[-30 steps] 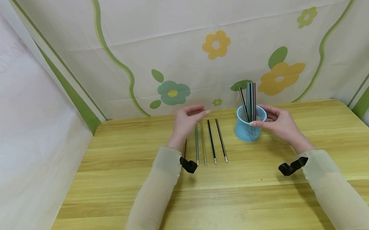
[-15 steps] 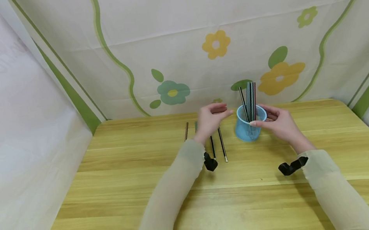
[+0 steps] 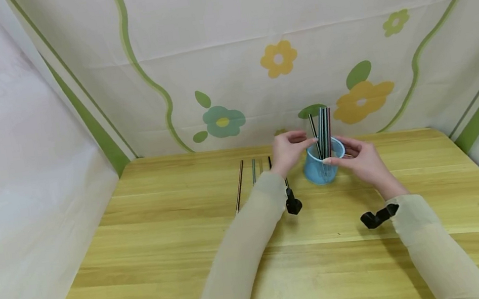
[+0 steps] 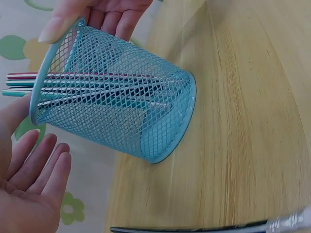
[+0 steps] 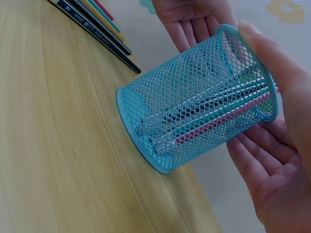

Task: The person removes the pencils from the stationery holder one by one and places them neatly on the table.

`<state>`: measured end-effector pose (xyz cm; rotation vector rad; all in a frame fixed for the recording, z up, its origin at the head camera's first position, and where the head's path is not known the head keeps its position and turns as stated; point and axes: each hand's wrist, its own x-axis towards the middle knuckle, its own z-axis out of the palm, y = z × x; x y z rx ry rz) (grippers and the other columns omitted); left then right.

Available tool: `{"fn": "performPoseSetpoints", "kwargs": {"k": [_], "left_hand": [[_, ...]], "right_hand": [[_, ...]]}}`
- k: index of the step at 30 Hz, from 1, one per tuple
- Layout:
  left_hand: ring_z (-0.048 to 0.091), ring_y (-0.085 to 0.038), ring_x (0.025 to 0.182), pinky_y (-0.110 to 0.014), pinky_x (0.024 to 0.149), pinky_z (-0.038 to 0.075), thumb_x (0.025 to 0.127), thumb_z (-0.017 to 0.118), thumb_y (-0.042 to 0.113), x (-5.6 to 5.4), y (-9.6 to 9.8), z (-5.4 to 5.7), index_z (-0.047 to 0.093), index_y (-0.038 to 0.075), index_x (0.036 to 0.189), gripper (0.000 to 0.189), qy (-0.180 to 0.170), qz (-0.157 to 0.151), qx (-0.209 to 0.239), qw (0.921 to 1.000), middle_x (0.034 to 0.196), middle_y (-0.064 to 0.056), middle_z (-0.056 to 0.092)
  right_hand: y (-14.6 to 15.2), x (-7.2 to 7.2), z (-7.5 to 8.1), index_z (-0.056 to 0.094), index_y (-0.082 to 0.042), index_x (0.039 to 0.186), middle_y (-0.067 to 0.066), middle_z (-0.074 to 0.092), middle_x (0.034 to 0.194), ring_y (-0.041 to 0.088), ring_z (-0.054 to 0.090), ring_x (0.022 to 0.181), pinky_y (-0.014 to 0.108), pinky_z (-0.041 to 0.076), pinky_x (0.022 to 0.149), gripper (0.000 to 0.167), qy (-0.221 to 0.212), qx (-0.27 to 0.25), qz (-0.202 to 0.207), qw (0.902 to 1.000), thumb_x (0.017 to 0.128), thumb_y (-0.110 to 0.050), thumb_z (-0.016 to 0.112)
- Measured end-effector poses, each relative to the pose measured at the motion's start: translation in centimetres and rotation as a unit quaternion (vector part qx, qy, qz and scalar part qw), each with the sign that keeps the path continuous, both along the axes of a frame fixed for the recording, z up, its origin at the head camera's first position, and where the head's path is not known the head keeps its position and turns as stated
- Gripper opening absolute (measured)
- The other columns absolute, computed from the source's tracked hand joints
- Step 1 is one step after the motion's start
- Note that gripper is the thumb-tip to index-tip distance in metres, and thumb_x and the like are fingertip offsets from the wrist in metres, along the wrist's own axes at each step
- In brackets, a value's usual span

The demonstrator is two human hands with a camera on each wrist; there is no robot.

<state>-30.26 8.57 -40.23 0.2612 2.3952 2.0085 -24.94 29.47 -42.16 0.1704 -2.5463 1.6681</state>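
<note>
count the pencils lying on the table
5, left of the cup: from left, a reddish pencil, green pencil, yellow pencil, black pencil and second black pencil; the left sleeve covers parts, so others may be hidden.

Mesh holder — metal-looking, rim glossy. Pencils to its left: smooth, faintly shiny. Tabletop: smooth wood grain. Far curtain — creased, matt cloth; 2 sleeves: matt cloth.

Blue mesh cup, and me in beige sleeves.
Cup: light blue, diamond-patterned. Cup pencils: black, teal, crimson. Loose pencils: black with pale lettering, ochre, teal, one reddish or copper, I cannot tell which. My table: yellow-tan, streaked grain. My wrist cameras: black. Cloth: off-white, green vines, orange and teal flowers.
</note>
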Motion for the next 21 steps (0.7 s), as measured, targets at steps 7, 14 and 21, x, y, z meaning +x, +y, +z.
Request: {"fn": "performPoseSetpoints", "kwargs": {"k": [7, 14, 21], "left_hand": [[0.068, -0.004, 0.090, -0.019, 0.076, 0.057, 0.087, 0.086, 0.023, -0.5, 1.0, -0.6, 0.076, 0.007, 0.115, 0.034, 0.000, 0.014, 0.014, 0.9998, 0.101, 0.006, 0.073], [0.066, -0.003, 0.084, -0.018, 0.073, 0.056, 0.088, 0.084, 0.022, 0.0, 1.8, -0.5, 0.080, 0.013, 0.105, 0.020, 0.007, 0.029, -0.001, 0.9995, 0.092, 0.009, 0.072], [0.065, -0.002, 0.080, -0.017, 0.069, 0.056, 0.088, 0.084, 0.021, -0.1, 2.0, -0.7, 0.081, 0.014, 0.100, 0.014, 0.022, 0.043, -0.011, 0.9988, 0.088, 0.011, 0.072]], "right_hand": [[0.0, -0.1, -0.2, 0.046, -0.006, 0.152, 0.020, 0.055, 0.144, 0.035, 0.058, 0.125, 0.014, 0.053, 0.086, 0.078, 0.002, 0.001, 0.000, 1.0000, 0.088, -0.029, 0.083], [0.0, -0.1, -0.1, 0.047, -0.005, 0.152, 0.020, 0.054, 0.145, 0.034, 0.058, 0.125, 0.014, 0.053, 0.086, 0.079, 0.001, 0.005, -0.002, 1.0000, 0.087, -0.032, 0.084], [0.0, 0.0, -0.1, 0.046, -0.006, 0.152, 0.020, 0.054, 0.145, 0.035, 0.058, 0.126, 0.014, 0.053, 0.086, 0.079, -0.001, -0.001, -0.002, 1.0000, 0.088, -0.030, 0.084]]}}
